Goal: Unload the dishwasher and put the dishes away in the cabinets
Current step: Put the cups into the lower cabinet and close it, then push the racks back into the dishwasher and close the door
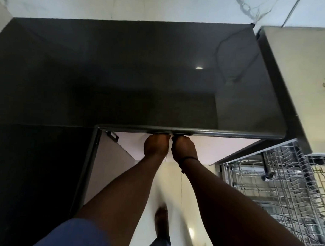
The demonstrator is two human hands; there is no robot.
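Both hands reach under the front lip of the dark countertop (141, 76). My left hand (156, 145) and my right hand (183, 148) sit side by side, fingers curled up at the top edges of the pale pink cabinet doors (221, 148) below the counter. The fingertips are hidden under the lip, so what they hold does not show. The dishwasher (284, 191) stands open at the right with its wire racks pulled out; I see no dishes in the visible part.
A steel appliance side (281, 86) rises at the right of the counter. Another cabinet door with a dark handle (112, 136) stands at the left. My foot (162, 222) is on the light floor below.
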